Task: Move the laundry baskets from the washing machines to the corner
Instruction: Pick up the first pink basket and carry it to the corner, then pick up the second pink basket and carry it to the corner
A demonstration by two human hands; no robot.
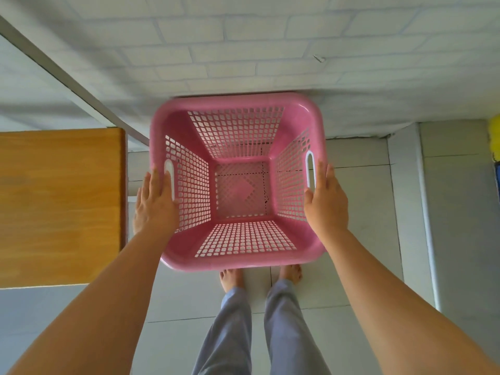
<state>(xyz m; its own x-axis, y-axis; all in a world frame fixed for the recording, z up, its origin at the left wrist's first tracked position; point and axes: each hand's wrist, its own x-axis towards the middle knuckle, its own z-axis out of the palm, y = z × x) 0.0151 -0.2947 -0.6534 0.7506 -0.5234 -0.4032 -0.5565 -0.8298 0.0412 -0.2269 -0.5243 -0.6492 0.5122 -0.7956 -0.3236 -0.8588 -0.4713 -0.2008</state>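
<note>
An empty pink plastic laundry basket (pixel 238 104) with perforated walls is below me, upright, its far rim close to the white brick wall. My left hand (pixel 155 203) lies flat on the basket's left rim beside the left handle slot, fingers together. My right hand (pixel 326 200) presses on the right rim beside the right handle slot. I cannot tell if the basket rests on the floor or hangs between my palms. Floor tiles show through its holes.
A wooden table top (pixel 59 201) stands just left of the basket. The white brick wall (pixel 243 50) runs across the back. A white vertical surface (pixel 457 212) stands on the right, with a yellow object (pixel 494 139) at the right edge. My bare feet stand on grey tiles.
</note>
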